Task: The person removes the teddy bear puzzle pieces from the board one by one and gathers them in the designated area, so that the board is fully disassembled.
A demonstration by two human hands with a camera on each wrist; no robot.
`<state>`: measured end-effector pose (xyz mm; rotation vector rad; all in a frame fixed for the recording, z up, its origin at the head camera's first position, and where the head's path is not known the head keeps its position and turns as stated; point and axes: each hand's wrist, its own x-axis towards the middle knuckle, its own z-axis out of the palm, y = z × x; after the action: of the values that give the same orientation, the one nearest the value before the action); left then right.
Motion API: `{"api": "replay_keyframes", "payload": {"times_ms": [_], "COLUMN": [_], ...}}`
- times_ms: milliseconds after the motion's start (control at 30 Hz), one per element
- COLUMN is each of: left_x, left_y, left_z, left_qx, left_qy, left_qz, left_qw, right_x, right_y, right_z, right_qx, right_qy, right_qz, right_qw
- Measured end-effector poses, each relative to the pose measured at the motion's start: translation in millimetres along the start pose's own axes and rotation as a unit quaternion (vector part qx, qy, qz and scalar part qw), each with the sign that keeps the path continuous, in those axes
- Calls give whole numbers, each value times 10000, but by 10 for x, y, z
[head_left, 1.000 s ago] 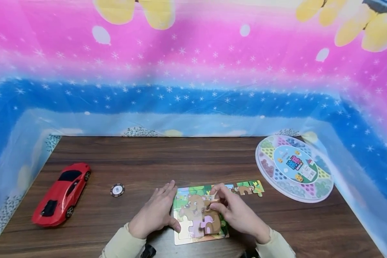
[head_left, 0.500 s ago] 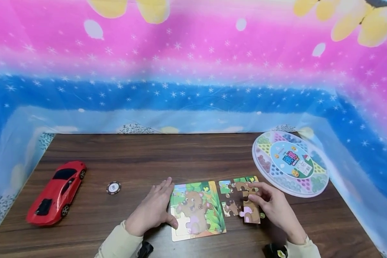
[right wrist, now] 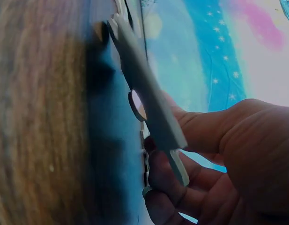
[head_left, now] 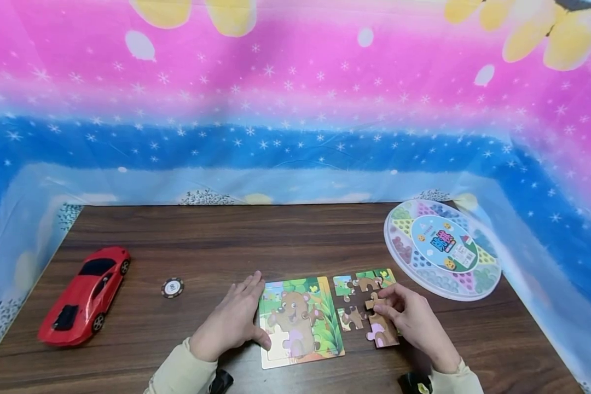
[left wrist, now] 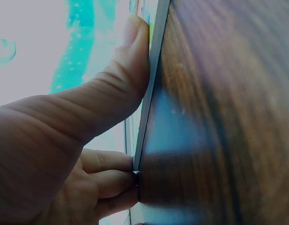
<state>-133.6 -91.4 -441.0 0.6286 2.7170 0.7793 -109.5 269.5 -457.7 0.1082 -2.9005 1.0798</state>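
Brown puzzle piece (head_left: pixel 381 328), pinched in right hand (head_left: pixel 413 323) fingers

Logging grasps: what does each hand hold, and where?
Right hand pinches a puzzle piece by its edge; left hand presses the puzzle board's edge.

The dark brown wood-grain bench (head_left: pixel 295 235) looks smooth with a low sheen. The flat cardboard bear jigsaw board (head_left: pixel 301 322) and the loose cardboard jigsaw pieces (head_left: pixel 359 300) have printed, slightly glossy faces and plain grey edges. The red plastic toy car (head_left: pixel 82 295) shines; the round clear plastic game box (head_left: pixel 442 249) is glossy.
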Motion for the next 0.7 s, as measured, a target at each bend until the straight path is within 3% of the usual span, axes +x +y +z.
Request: {"api": "replay_keyframes", "payload": {"times_ms": [233, 700], "left_x": [-1, -8], "left_y": [-1, -7], "left_z": [5, 11], "left_qx": [-25, -20], "left_qy": [-39, 53], "left_qz": [-49, 14], "left_qw": [10000, 10000], "right_x": [1, 10], "right_y": [25, -82], "right_z": [57, 73], "right_qx": [-235, -348], "right_qy": [188, 82], "right_qz": [-176, 162], "right_qw": [9994, 9992]}}
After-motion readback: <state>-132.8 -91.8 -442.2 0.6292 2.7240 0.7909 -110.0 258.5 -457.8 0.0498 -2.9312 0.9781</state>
